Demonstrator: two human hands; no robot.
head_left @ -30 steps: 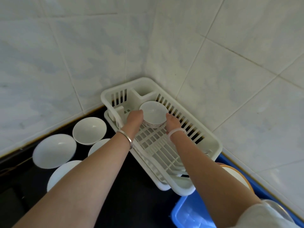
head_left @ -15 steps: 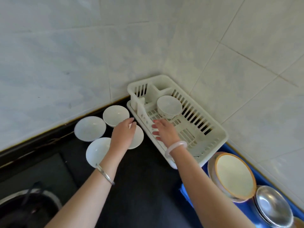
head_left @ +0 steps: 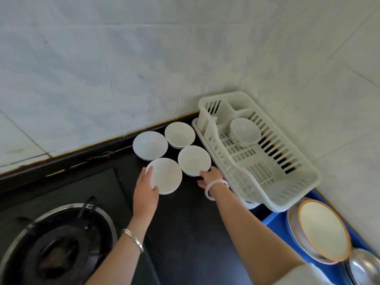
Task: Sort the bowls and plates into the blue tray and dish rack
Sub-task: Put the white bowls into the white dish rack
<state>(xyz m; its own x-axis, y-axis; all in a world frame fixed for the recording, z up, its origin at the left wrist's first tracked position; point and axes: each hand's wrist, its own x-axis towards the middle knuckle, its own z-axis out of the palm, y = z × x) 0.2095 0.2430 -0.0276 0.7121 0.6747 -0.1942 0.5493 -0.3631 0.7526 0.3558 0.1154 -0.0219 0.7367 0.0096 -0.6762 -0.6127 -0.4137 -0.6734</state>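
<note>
Four white bowls [head_left: 150,145] [head_left: 179,134] [head_left: 194,160] [head_left: 166,175], one patterned bowl [head_left: 244,131], one dish rack [head_left: 292,195].

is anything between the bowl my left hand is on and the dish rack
Yes. Between the nearest white ceramic bowl at the left hand and the white plastic dish rack sit a second white bowl and the right hand; lifting over should clear them.

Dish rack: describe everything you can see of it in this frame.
The dish rack is white, plastic-looking and rectangular, with slotted walls, a grid floor and a divided compartment at its far end. It sits in the tiled corner on a matching drip tray. One bowl with a patterned side rests tilted inside near the far end. Its near end reaches the blue tray.
</note>
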